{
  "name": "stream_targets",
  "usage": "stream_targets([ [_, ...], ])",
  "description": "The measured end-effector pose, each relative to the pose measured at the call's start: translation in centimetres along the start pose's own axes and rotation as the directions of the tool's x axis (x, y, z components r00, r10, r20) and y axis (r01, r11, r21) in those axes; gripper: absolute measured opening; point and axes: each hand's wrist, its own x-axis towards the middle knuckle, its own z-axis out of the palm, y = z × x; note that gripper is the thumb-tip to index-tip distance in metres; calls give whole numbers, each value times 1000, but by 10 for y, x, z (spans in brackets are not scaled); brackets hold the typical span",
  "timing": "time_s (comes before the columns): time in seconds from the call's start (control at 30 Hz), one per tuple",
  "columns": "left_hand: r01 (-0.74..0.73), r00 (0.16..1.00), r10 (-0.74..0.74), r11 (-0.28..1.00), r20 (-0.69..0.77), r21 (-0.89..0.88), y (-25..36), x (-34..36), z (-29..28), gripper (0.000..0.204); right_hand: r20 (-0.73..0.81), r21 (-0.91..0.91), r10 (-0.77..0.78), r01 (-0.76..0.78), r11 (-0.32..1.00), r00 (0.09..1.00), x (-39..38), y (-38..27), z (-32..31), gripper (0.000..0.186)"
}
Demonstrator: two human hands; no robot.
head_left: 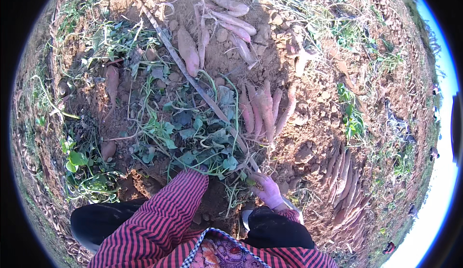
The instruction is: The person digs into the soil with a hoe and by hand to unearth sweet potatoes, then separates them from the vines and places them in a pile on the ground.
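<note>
My right hand (265,191), in a pale pink glove at lower middle, closes on the lower end of a long wooden stick (210,99), which lies diagonally over the soil and vines. My left forearm (178,195), in a striped sleeve, reaches into green sweet potato leaves (188,133); the left hand's fingers are hidden there. Just right of the stick lies a bundle of pink sweet potatoes (265,109), with roots attached. A group of sweet potatoes (234,22) lies at the top, another single one (188,51) beside the stick.
At the right lies a row of dug sweet potatoes (345,186). Single tubers (112,85) lie among vines at the left. Dry reddish soil (304,152) with clods and weeds surrounds me. Small figures of other people (388,246) show at the far right rim. My knees (101,224) are near the lower edge.
</note>
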Motion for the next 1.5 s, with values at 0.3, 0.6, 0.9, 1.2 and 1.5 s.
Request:
stream_targets([
  [0.3, -143, 924, 180, 981, 336, -134, -9, -45, -8, 22, 12, 810, 901, -532, 246, 435, -211, -14, 75, 37],
  [0.6, -185, 889, 454, 245, -56, -952, 126, -10, -89, 34, -34, 734, 894, -596, 325, 446, -156, 11, 100, 39],
  [0.9, -501, 863, 447, 691, -237, -522, 162, 56, 9, 72, 73, 691, 921, -685, 231, 384, -144, 20, 80, 40],
  [1.2, 119, 948, 278, 137, 153, -983, 201, 80, 17, 22, 89, 670, 910, -700, 245, 404, -165, 29, 82, 41],
  [1.5, -669, 679, 605, 744, -416, -10, 141, -8, 44, 22, -38, 942, 664, -195, 273, 747, -75, 56, -60, 64],
])
